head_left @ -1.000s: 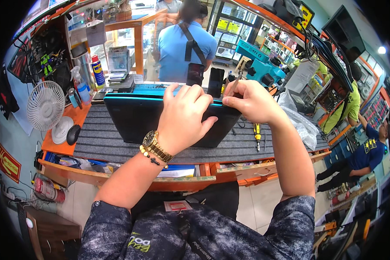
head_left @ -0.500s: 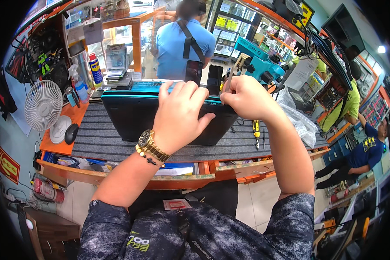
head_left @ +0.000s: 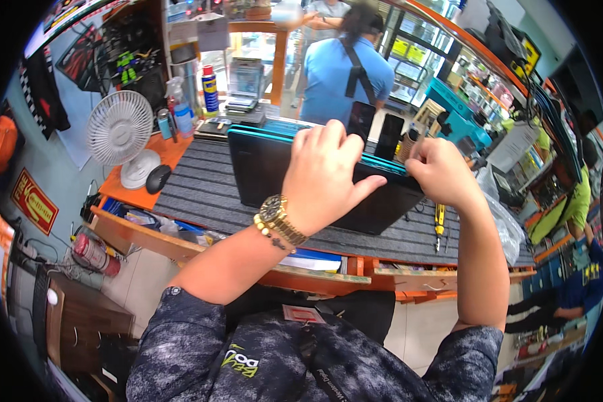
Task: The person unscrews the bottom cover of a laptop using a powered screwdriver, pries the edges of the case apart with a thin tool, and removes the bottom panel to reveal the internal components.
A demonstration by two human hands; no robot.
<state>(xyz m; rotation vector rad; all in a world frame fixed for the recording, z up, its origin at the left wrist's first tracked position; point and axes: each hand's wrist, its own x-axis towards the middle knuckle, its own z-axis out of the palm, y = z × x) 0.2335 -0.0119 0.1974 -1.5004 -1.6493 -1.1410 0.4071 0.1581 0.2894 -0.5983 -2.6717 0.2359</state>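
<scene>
A black laptop (head_left: pixel 256 167) with turquoise edges stands tilted on its side on the grey ribbed mat. My left hand (head_left: pixel 325 173) is hooked over its upper edge, fingers behind and thumb spread on the dark face. At the laptop's upper right corner, my right hand (head_left: pixel 447 173) is closed in a pinch on a thin flat pry tool (head_left: pixel 419 143), held against the edge seam. The tool's tip is hidden. Two dark phones, one of them a black phone (head_left: pixel 389 137), stand upright behind the laptop.
A yellow screwdriver (head_left: pixel 439 228) lies on the mat (head_left: pixel 201 179) below my right hand. Leftward are a white fan (head_left: pixel 120 127), a black mouse (head_left: pixel 158 179) and a spray can (head_left: pixel 210 94). A turquoise microscope (head_left: pixel 459 107) and bubble wrap (head_left: pixel 506 228) are right. Open drawers (head_left: pixel 315 277) jut out in front.
The whole view has turned, so the bench and laptop appear farther right and slightly tilted. Both hands keep nearly the same hold at the laptop's edge.
</scene>
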